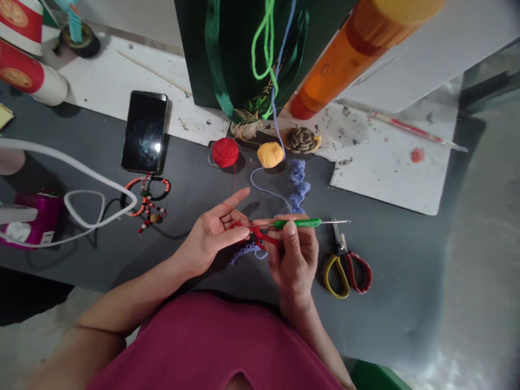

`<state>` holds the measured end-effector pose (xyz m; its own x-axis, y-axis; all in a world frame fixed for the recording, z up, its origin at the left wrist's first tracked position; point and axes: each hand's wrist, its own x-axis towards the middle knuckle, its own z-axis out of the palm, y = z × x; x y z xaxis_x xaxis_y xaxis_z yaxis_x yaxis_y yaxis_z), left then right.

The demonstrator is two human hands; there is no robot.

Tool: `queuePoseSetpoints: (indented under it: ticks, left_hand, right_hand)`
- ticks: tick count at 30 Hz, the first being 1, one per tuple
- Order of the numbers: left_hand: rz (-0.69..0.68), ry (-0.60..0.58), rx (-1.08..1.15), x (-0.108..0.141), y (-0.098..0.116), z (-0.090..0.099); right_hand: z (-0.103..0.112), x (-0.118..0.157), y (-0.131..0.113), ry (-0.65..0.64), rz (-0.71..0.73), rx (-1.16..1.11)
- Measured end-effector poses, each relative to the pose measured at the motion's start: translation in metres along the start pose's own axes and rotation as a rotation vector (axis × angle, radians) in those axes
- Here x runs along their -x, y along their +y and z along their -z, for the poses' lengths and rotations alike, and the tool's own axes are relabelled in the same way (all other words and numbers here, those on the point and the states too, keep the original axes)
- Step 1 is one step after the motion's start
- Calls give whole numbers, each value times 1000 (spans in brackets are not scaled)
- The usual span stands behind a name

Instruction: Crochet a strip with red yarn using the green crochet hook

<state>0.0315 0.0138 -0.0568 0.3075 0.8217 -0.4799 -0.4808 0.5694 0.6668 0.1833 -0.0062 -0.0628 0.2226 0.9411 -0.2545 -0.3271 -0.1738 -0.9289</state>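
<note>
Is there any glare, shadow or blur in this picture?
In the head view, a bright white glare spot sits on the black phone; in the head view, a soft shadow falls beside the red yarn ball; also in the head view, the green-handled hook looks fairly crisp, while the floor at far right looks softer.

Grey table (400,276) held red yarn ball (225,153). Right of that ball lay 1 yellow yarn ball (270,155); front right, 1 curled blue strip (299,187) and, farther, scissors (341,251); front left, 1 beaded bracelet (145,193).
</note>
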Motion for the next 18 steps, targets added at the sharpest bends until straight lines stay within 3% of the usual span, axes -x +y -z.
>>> queuePoseSetpoints:
  ticks: [12,18]
  left_hand:
    - [3,37,-27,1,2,-2]
    - [-42,40,-72,1,0,1]
  right_hand:
    - [6,1,-2,-22,74,104]
    - [11,5,0,-22,210,203]
